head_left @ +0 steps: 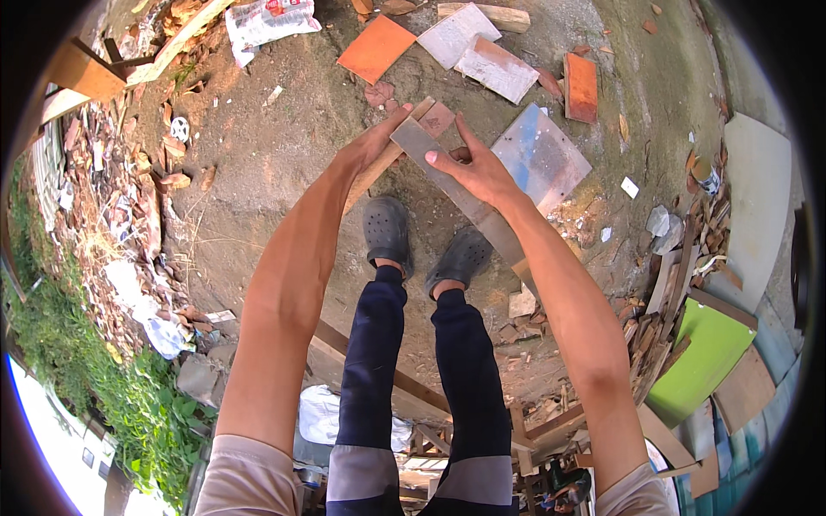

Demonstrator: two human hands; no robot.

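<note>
Apparently gripping a long, flat, grey-brown wooden board [469, 204] in the right hand [483, 175], with thumb pressed on its upper face, index finger stretched apart past the far edge, and other fingers partly hidden. Running lengthwise from near the left fingertips down alongside the right forearm, so lying directly under the right thumb, nearer to that hand. Clasping a narrower, pale tan wooden strip [372, 181] in the left hand [375, 143], with most fingers hidden behind. Slanting oppositely, converging with the board at the top like an upturned V; cannot tell whether touching. Below, dark grey perforated clogs [386, 227]; rightward, a blue-striped, whitish square panel [535, 153]; farther up, a flat orange tile [377, 48].
</note>
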